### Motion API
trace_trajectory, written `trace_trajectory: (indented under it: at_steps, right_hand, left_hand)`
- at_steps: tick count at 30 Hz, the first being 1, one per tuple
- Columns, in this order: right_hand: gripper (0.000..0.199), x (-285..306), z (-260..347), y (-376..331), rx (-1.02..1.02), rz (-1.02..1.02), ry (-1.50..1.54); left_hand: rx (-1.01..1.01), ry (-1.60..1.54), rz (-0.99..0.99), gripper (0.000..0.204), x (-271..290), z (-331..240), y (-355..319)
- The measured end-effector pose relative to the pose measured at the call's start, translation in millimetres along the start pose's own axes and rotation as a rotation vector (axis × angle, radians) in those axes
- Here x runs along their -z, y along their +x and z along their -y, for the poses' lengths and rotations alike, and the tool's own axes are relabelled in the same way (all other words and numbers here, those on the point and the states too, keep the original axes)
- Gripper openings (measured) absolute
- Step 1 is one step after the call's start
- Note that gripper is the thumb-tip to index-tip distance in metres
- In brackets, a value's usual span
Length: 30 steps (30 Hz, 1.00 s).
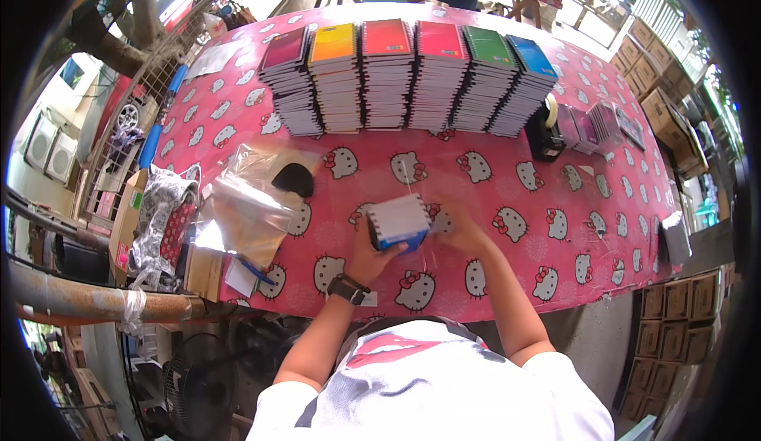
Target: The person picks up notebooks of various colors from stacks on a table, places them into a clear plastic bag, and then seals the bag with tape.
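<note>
A small stack of spiral notebooks [399,217], white pages and coil edge upward with blue at the bottom, is gripped in my left hand [372,255]. Its thumb lies across the blue side. Just right of the stack is my right hand [461,231], its fingers smeared by motion, so whether they hold anything is unclear. Faint glossy reflections around the stack look like clear plastic, but its edges are hard to make out. Farther back, tall stacks of spiral notebooks [387,84] stand in a row, with maroon, yellow, red, green and blue covers.
Clear plastic bags [258,195] lie at left under a dark rounded object [293,179]. Near them are a blue pen [255,270] and a cardboard box [204,270]. A black tape dispenser [545,133] and wrapped packs [583,128] sit at right on the pink tablecloth [507,278].
</note>
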State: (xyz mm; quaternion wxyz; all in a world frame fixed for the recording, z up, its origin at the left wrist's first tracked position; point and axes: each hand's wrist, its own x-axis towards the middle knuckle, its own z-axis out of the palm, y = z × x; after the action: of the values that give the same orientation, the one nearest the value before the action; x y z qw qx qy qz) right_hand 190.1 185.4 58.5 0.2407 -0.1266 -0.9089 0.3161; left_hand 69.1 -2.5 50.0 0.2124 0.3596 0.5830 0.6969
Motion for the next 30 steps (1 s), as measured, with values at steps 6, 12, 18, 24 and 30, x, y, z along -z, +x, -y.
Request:
trace_trajectory:
  at_steps: [6, 12, 18, 24, 30]
  right_hand:
    - [0.025, 14, -64, -32, -0.321, -0.245, -0.488]
    - [0.019, 6, -53, -28, -0.305, -0.285, -0.499]
    - [0.017, 17, -65, -24, -0.291, -0.329, -0.196]
    - [0.02, 36, -59, -32, -0.782, 0.01, 0.489]
    - [0.021, 21, 22, -4, -0.327, 0.091, 0.096]
  left_hand:
    - [0.599, -0.416, -0.08, 0.052, 4, -13, 29]
    - [0.701, -0.118, -0.019, 0.047, -16, 3, 58]
    - [0.668, 0.412, -0.002, 0.063, -23, 9, 70]
    - [0.37, 0.367, -0.231, 0.045, -10, 40, 40]
    - [0.436, -0.175, -0.195, 0.039, -28, 2, 39]
